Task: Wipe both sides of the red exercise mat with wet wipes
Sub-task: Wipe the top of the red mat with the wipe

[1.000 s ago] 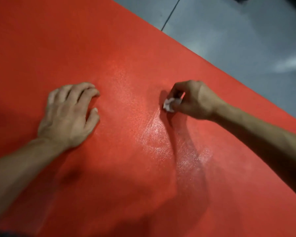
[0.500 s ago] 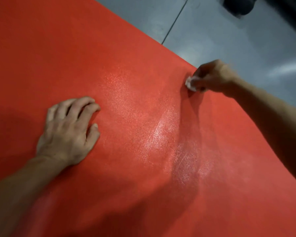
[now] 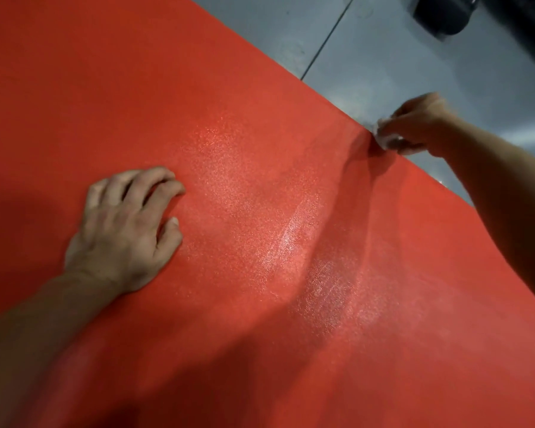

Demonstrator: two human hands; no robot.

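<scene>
The red exercise mat (image 3: 244, 103) fills most of the view, lying flat on a grey floor. My left hand (image 3: 124, 230) rests palm down on the mat at the left, fingers slightly bent and spread. My right hand (image 3: 420, 125) is at the mat's far right edge and grips a small crumpled white wet wipe (image 3: 386, 139), which touches the edge. A shiny wet streak (image 3: 315, 261) runs across the mat from the middle toward that hand.
Grey tiled floor (image 3: 383, 57) lies beyond the mat's far edge, with a dark seam line running across it. A dark round object (image 3: 442, 13) stands at the top right corner.
My right hand has swept the wipe away from the mat's middle out to its far right edge, leaving a wet trail. My left hand has stayed pressed on the mat.
</scene>
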